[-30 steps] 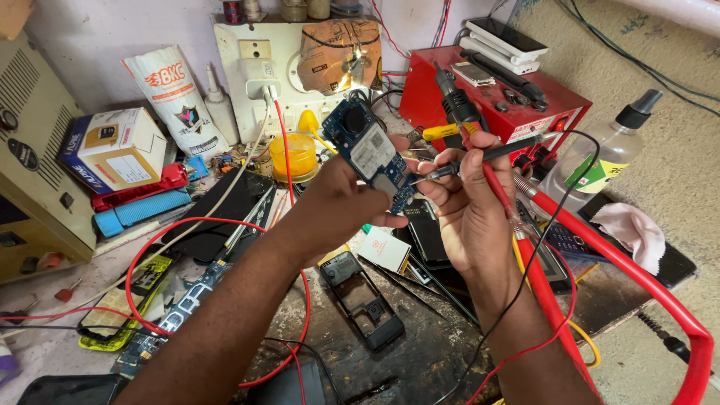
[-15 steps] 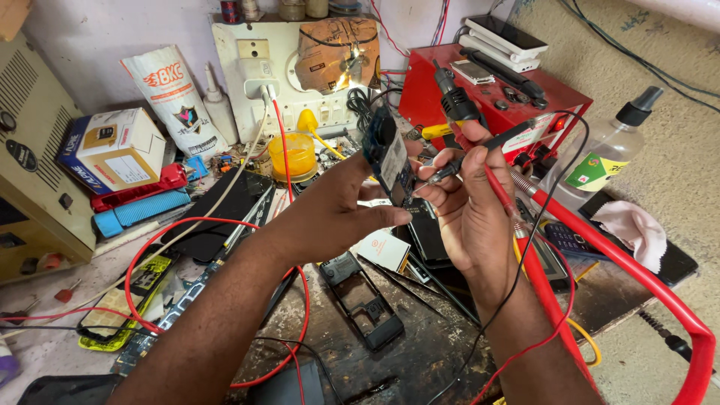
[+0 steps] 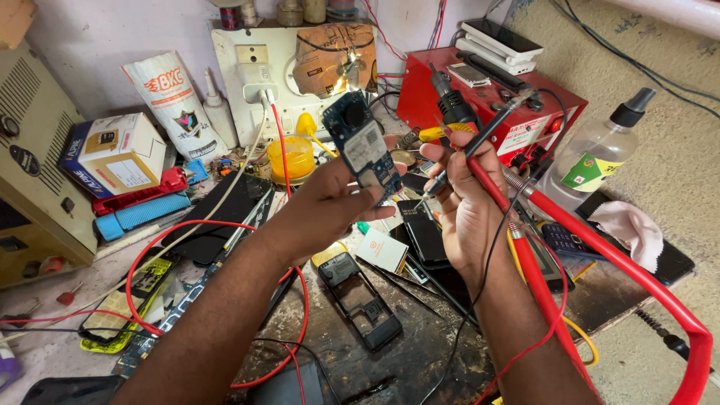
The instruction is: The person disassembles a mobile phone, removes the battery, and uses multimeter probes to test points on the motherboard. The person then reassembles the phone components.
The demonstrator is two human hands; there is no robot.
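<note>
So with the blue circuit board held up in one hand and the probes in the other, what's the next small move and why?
Probably bring the thin black probe tip the short way left onto the blue rectangular circuit board. The left hand holds the board raised and tilted, its component face towards the camera, and the right hand grips the red and black probes with that tip just off the board's lower edge, not touching.

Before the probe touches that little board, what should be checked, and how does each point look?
1. Circuit board gripped by left hand: ok.
2. Red and black probes held in right hand: ok.
3. Probe tip near the board's lower edge, touching or not: cannot tell.
4. Red wire draped along the right forearm: not ok.
5. Empty phone frame lies below, apart from both hands: ok.
</note>
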